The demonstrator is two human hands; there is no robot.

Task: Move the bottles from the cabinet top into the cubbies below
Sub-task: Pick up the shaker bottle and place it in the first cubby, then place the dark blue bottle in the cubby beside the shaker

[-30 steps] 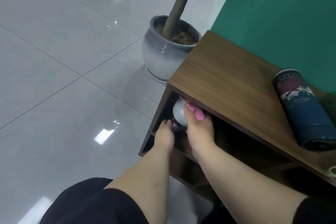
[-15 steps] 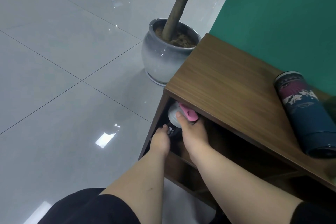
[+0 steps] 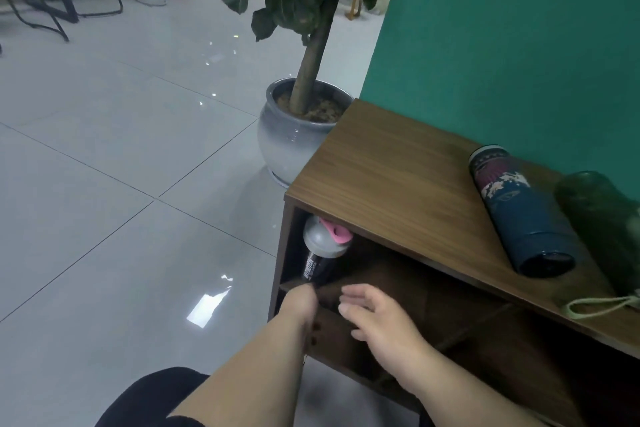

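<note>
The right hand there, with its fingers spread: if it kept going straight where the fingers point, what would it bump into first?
Probably the shaker bottle standing in the upper left cubby. The right hand is open, its fingers aimed up and left toward the bottle's dark lower body. Depth is hard to judge here, so it might brush the shelf edge first.

Soft, even indoor light fills the scene, with overhead fixtures mirrored as bright patches and small glints on the glossy tiled floor (image 3: 104,184). A highlight streaks the glazed plant pot (image 3: 294,139). The cabinet top (image 3: 398,184) is evenly lit, while the cubbies (image 3: 398,281) beneath fall into deep shadow, swallowing detail. Wide-angle distortion bends the tile lines and tilts the green wall (image 3: 519,45) toward the frame edges. The dark green bottle (image 3: 602,229) at the right edge is smeared and soft, and the left hand (image 3: 301,302) shows slight motion blur.
</note>
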